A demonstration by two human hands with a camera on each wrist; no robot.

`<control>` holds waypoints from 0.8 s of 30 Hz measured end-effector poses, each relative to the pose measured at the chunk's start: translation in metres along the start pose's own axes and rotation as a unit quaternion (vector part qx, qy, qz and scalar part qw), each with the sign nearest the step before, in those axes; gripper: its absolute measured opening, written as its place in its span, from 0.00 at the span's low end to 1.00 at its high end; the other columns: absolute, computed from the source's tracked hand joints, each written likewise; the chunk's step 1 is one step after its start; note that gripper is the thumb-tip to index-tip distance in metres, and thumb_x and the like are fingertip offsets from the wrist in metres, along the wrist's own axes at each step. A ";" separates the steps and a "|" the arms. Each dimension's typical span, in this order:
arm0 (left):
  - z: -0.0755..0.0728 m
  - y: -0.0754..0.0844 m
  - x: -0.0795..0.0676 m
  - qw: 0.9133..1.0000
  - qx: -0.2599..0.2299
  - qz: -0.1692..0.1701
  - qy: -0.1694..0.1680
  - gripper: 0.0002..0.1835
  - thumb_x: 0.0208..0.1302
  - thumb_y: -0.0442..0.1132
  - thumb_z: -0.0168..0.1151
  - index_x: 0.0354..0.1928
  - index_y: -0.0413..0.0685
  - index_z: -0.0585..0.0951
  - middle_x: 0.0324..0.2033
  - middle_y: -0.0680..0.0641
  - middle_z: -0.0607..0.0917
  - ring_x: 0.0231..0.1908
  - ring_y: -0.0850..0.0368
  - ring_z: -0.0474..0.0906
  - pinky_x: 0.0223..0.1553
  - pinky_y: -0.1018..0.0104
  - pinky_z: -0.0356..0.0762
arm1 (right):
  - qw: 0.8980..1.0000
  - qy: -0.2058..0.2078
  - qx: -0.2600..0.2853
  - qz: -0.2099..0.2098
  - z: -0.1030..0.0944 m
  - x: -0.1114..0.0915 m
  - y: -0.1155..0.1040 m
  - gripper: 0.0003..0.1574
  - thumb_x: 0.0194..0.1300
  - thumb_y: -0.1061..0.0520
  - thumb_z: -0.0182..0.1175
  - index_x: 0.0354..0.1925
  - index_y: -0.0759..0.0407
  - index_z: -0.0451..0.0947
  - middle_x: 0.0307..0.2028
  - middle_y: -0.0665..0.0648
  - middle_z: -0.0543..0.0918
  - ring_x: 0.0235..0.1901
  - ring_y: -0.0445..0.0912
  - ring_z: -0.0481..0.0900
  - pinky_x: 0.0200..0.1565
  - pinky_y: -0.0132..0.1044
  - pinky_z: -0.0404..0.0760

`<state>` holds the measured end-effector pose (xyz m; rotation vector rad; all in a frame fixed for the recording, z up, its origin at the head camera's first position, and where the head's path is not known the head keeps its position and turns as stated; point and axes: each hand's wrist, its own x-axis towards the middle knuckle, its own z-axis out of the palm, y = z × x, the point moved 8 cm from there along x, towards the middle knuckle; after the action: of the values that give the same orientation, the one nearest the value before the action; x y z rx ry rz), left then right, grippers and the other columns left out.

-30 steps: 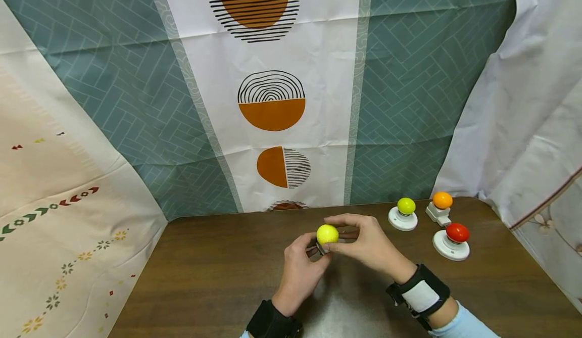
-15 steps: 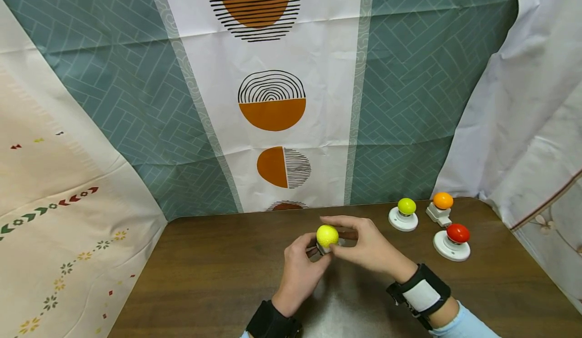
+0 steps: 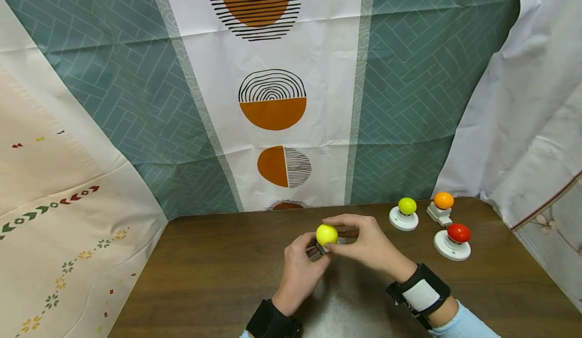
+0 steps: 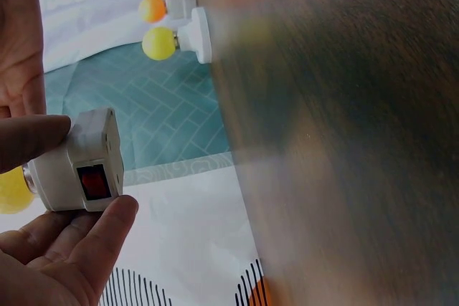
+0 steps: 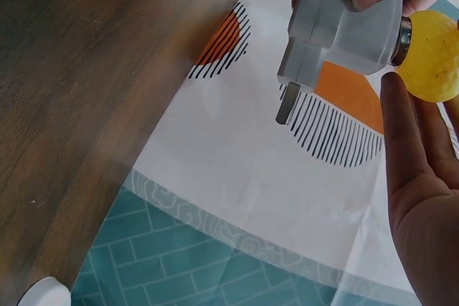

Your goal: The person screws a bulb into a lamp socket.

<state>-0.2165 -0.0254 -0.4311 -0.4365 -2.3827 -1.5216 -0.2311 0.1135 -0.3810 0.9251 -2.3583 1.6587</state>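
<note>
Above the middle of the table, my left hand (image 3: 302,270) grips a white plug-in bulb holder (image 4: 61,180) between thumb and fingers. A red rocker switch (image 4: 93,182) shows on its side in the left wrist view. From its lower end sticks a flat metal prong (image 5: 288,104), seen in the right wrist view. Fitted at the other end, a round yellow bulb (image 3: 327,234) has its metal collar (image 5: 403,41) partly showing. My right hand (image 3: 370,244) holds the bulb from the right, thumb on the near side and forefinger across the far side.
At the back right of the brown table (image 3: 218,277) stand a green bulb (image 3: 406,206) on a round white base, an orange bulb (image 3: 443,200) in a white holder, and a red bulb (image 3: 458,233) on a round base. Patterned cloth (image 3: 400,100) hangs behind.
My right thumb and forefinger have shifted slightly back and forth around the yellow bulb. The left hand and the holder stay in nearly the same place.
</note>
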 end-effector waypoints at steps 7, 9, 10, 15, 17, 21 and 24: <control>-0.001 0.001 0.000 1.000 0.005 0.004 0.001 0.18 0.52 0.44 0.68 0.46 0.56 0.78 0.39 0.58 0.78 0.41 0.65 0.76 0.41 0.68 0.74 | 1.000 0.009 -0.006 0.005 -0.001 0.001 -0.001 0.31 0.48 0.49 0.72 0.52 0.48 0.77 0.47 0.47 0.79 0.44 0.45 0.78 0.43 0.44 0.77; -0.001 0.001 0.000 1.000 0.006 0.005 0.000 0.18 0.52 0.44 0.69 0.46 0.55 0.78 0.39 0.58 0.78 0.41 0.65 0.76 0.41 0.69 0.74 | 1.000 0.002 -0.008 0.005 -0.001 0.000 -0.001 0.32 0.49 0.48 0.71 0.54 0.46 0.75 0.50 0.46 0.78 0.47 0.43 0.77 0.45 0.45 0.76; -0.001 0.002 0.000 1.000 0.007 0.005 0.000 0.18 0.52 0.44 0.69 0.47 0.55 0.78 0.40 0.58 0.78 0.41 0.65 0.76 0.41 0.69 0.74 | 1.000 -0.003 -0.010 0.005 0.000 0.001 -0.001 0.33 0.49 0.48 0.71 0.55 0.45 0.74 0.52 0.46 0.77 0.48 0.43 0.76 0.47 0.45 0.75; 0.000 0.001 -0.001 1.000 0.008 0.000 -0.006 0.19 0.52 0.44 0.69 0.48 0.54 0.78 0.40 0.58 0.78 0.42 0.65 0.76 0.41 0.69 0.74 | 0.999 -0.038 -0.005 -0.002 0.004 0.001 -0.002 0.34 0.54 0.51 0.68 0.59 0.44 0.71 0.56 0.44 0.74 0.52 0.43 0.73 0.49 0.41 0.73; 0.000 0.001 -0.001 1.000 0.008 -0.002 -0.006 0.19 0.52 0.44 0.69 0.48 0.54 0.78 0.41 0.57 0.78 0.42 0.65 0.76 0.41 0.69 0.74 | 0.999 -0.048 -0.002 -0.005 0.005 0.001 -0.002 0.33 0.55 0.53 0.67 0.60 0.45 0.70 0.56 0.44 0.74 0.52 0.43 0.74 0.49 0.40 0.73; 0.000 0.001 -0.001 1.000 0.002 0.000 -0.005 0.19 0.53 0.46 0.68 0.48 0.55 0.78 0.41 0.58 0.78 0.42 0.65 0.76 0.41 0.69 0.74 | 0.999 -0.053 0.003 -0.011 0.006 0.000 -0.004 0.31 0.56 0.55 0.66 0.59 0.47 0.71 0.54 0.46 0.75 0.51 0.43 0.74 0.48 0.39 0.74; 0.000 0.002 -0.001 1.000 0.001 0.004 -0.003 0.19 0.53 0.47 0.69 0.47 0.55 0.78 0.40 0.58 0.78 0.42 0.65 0.76 0.41 0.69 0.74 | 0.999 -0.050 0.006 -0.011 0.005 0.000 -0.005 0.30 0.56 0.56 0.66 0.58 0.48 0.72 0.53 0.47 0.76 0.51 0.44 0.74 0.48 0.40 0.74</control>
<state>-0.2151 -0.0250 -0.4295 -0.4499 -2.3828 -1.5172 -0.2272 0.1081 -0.3793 1.0555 -2.3937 1.6581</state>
